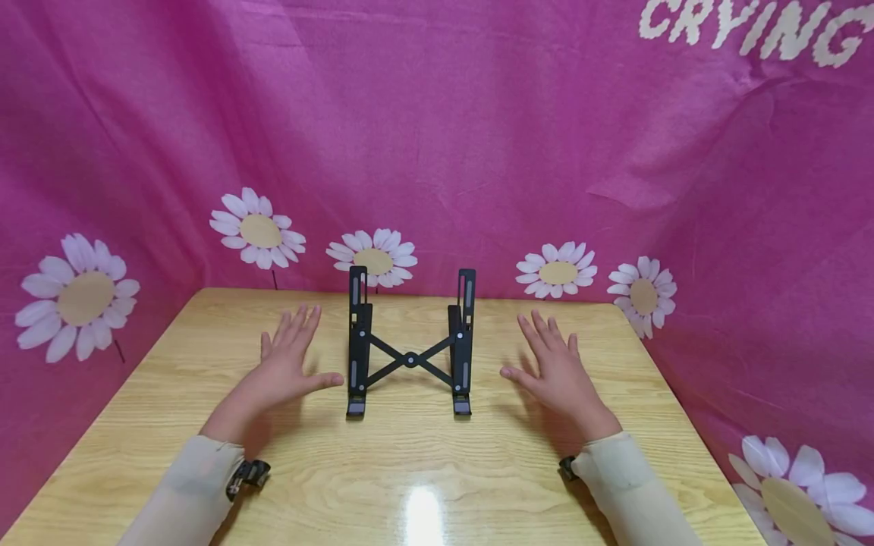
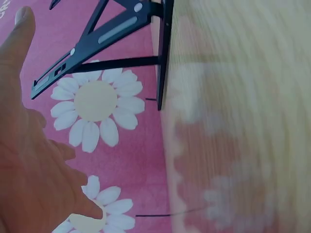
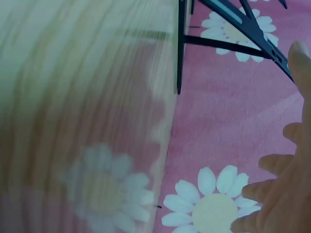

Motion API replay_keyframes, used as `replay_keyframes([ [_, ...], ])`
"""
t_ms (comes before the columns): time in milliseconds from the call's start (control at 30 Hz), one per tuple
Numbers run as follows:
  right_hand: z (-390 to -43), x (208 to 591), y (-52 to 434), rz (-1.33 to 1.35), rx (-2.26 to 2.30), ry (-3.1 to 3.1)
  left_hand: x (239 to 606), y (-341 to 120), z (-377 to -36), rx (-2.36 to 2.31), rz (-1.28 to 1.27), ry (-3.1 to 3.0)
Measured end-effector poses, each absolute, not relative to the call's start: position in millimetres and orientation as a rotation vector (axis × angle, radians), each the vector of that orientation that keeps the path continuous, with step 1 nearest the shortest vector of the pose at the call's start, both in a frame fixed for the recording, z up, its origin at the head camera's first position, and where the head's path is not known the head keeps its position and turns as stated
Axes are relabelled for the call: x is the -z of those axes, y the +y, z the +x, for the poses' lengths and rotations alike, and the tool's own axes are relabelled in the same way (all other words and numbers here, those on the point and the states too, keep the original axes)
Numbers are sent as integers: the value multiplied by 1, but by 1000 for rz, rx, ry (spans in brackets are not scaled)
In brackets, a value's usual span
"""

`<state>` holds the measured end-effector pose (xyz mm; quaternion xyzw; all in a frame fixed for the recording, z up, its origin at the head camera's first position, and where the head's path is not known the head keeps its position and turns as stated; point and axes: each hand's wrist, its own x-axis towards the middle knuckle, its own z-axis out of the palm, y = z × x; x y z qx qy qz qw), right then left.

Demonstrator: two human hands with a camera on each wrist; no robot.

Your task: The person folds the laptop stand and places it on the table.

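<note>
A black folding laptop stand stands unfolded near the middle of the table, its crossed bars joining two side arms with small front lips. To its left, my left hand is held with fingers spread, the thumb pointing toward the stand but apart from it. My right hand mirrors this on the other side, fingers spread and holding nothing. In the left wrist view the stand's sloping arm shows beyond the thumb. The right wrist view shows part of the stand too, near the right thumb.
The wooden table has a glossy top that reflects light near its front. A pink cloth printed with white daisies hangs behind and along both sides. Dark wrist cameras sit at the sleeve cuffs.
</note>
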<state>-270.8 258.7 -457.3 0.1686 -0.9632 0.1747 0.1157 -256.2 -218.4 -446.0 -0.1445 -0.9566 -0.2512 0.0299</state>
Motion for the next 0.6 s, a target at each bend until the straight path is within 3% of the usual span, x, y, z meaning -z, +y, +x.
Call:
replay_keyframes([
  [600,-270,461,242,388,-1225,-2781,452,-202,-260,1392,-265,-2839],
])
